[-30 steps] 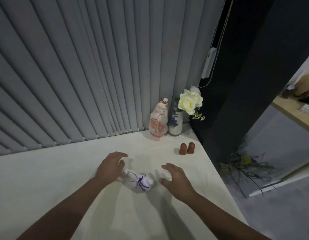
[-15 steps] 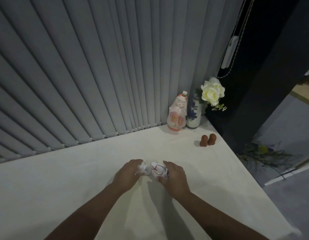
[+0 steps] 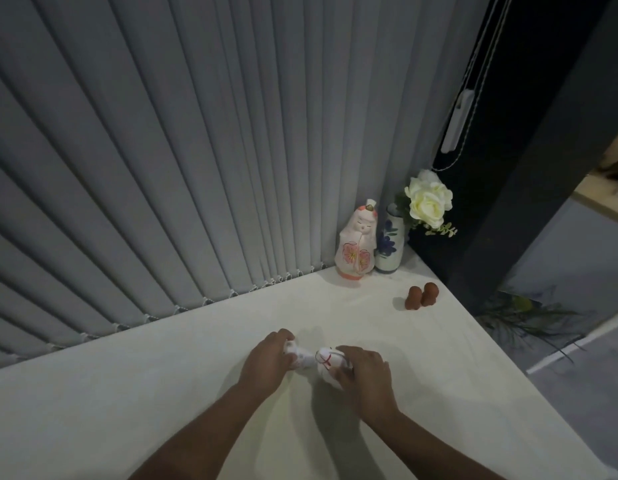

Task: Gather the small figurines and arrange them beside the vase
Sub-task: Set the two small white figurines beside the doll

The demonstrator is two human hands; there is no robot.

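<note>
Two small white figurines lie in the middle of the white table (image 3: pixel 162 403). My left hand (image 3: pixel 266 363) grips the left white figurine (image 3: pixel 295 353), and my right hand (image 3: pixel 364 375) grips the right white figurine (image 3: pixel 326 363), which has red line markings. A blue-and-white vase (image 3: pixel 390 242) holding a white rose (image 3: pixel 428 202) stands in the far right corner. A tall pink-and-white doll figurine (image 3: pixel 356 249) stands touching its left side. Two small brown figurines (image 3: pixel 421 296) sit together in front of the vase, to its right.
Grey vertical blinds (image 3: pixel 196 150) close off the back of the table. A dark pillar (image 3: pixel 529 168) rises at the right, with a blind cord and its white pull (image 3: pixel 458 123). The table's right edge drops to a grey floor with a green plant (image 3: pixel 529 317).
Both hands closed in from either side onto the two white figurines, which were lying loose between them a second ago. The view shifted left, so the vase appears further right.
</note>
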